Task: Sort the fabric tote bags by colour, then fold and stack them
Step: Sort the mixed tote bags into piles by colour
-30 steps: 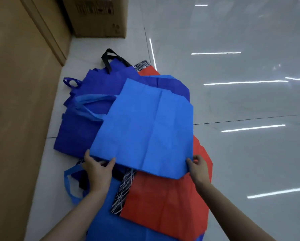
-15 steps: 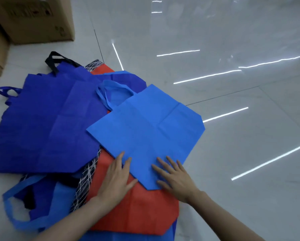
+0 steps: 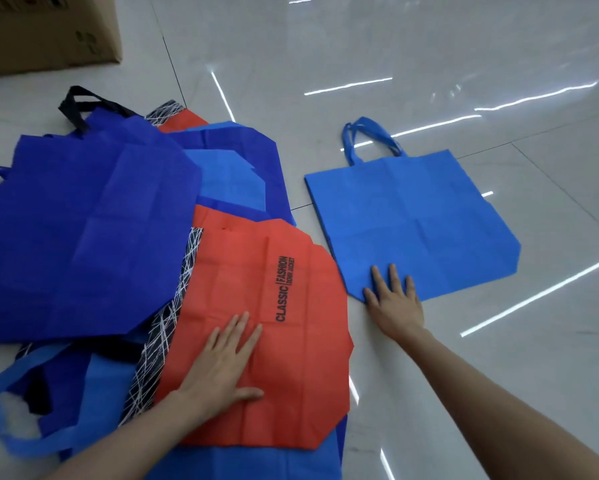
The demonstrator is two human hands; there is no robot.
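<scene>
Tote bags of thin non-woven fabric lie on a glossy pale tiled floor point(image 3: 377, 46). A light blue fabric tote bag point(image 3: 416, 216) lies flat by itself to the right of the pile, just apart from it, with its looped handles point(image 3: 371, 133) pointing away from the person. The right hand point(image 3: 395, 303) rests on that bag's near left corner, fingers straight and slightly spread on the fabric, the heel of the palm over the floor. The left hand point(image 3: 222, 368) lies palm down on a red fabric tote bag point(image 3: 308, 358) printed with black lettering, fingers straight and a little apart, thumb held out to the side. The red bag sits on top of the near part of the pile, overlapping a black bag with white scribbled lines point(image 3: 166, 327). A large dark blue fabric tote bag point(image 3: 83, 237) covers the pile's left side. A brown cardboard box point(image 3: 48, 29) stands at the far left.
</scene>
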